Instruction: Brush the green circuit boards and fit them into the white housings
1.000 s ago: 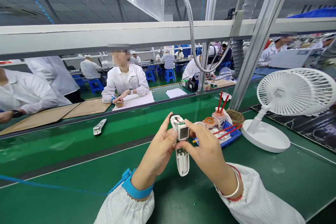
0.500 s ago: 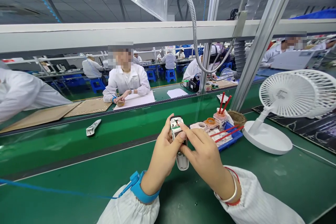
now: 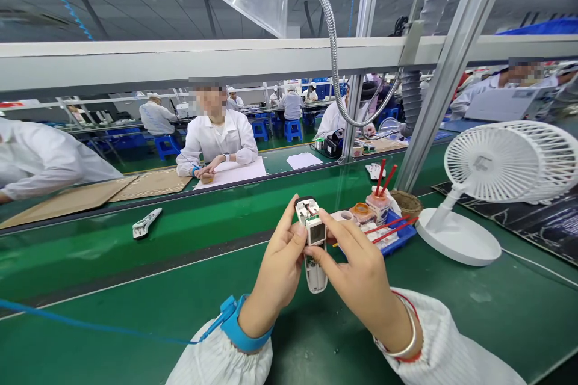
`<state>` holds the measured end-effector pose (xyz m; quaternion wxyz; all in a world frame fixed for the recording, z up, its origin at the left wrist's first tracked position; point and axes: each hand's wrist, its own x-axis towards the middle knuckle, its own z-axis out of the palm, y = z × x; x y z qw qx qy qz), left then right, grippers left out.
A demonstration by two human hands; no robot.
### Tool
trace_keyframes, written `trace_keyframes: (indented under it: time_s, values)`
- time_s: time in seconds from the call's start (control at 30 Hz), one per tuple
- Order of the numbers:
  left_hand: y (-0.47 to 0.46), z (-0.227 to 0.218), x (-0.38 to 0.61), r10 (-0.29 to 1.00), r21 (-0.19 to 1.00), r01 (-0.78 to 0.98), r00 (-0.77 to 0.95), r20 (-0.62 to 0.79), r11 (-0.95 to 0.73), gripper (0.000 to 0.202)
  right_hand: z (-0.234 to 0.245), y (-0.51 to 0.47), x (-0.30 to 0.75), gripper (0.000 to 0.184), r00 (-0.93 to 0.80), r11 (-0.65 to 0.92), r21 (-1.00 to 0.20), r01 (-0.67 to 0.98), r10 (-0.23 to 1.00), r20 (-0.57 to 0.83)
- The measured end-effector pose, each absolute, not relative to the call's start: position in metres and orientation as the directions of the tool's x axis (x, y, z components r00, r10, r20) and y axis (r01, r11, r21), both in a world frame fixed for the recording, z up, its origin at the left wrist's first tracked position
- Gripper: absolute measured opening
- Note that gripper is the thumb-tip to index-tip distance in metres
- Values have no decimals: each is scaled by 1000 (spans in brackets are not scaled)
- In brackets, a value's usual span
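Over the bench, toward its far edge, the left hand holds an open white device and the right hand pinches it around the small screen. Its green circuit board shows bare, so the work seems partway: screen apparently in position, insides uncovered.

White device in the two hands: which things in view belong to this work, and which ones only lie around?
In the work:
- white device, held by left hand and right hand
- its small screen

Untouched, seemingly only lying around:
- blue tray
- red sticks
- fan
- white piece on green surface
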<state>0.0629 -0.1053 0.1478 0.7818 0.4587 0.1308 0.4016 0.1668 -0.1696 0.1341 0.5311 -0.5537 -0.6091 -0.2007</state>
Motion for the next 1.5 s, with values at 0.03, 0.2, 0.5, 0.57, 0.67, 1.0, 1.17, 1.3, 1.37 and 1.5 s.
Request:
trace_keyframes:
  time_s: [0.03, 0.2, 0.5, 0.57, 0.67, 1.0, 1.17, 1.3, 1.37, 1.5]
  values:
    - [-105, 148, 63, 747, 828, -505, 642, 171, 245, 58, 134, -170, 167, 45, 167, 315, -334, 889, 456, 874]
    - [-106, 144, 63, 743, 849, -493, 638, 204, 190, 48, 132, -171, 166, 46, 130, 331, -278, 902, 405, 905]
    - [-106, 144, 59, 708, 852, -511, 643, 292, 113, 48, 141, -175, 172, 46, 100, 415, -277, 867, 399, 911]
    - [-105, 145, 57, 707, 859, -505, 639, 304, 86, 47, 143, -175, 174, 46, 83, 437, -270, 858, 400, 913]
    - [-104, 145, 55, 690, 871, -487, 652, 315, 63, 48, 144, -176, 176, 46, 55, 472, -260, 842, 405, 913]
    - [-97, 150, 48, 599, 868, -495, 691, 405, -15, 44, 143, -176, 176, 45, 0, 513, -236, 825, 418, 908]
    - [-91, 161, 42, 544, 893, -437, 778, 314, 109, 45, 141, -176, 175, 45, -48, 502, -196, 842, 433, 900]
    - [-94, 167, 41, 565, 890, -411, 790, 239, 197, 49, 143, -178, 176, 46, -45, 481, -217, 849, 475, 879]
    - [-96, 167, 42, 549, 886, -409, 802, 234, 220, 56, 145, -179, 177, 46, -28, 468, -236, 852, 490, 871]
    - [-96, 162, 45, 521, 877, -426, 811, 264, 220, 67, 147, -181, 182, 45, -20, 441, -253, 861, 526, 850]
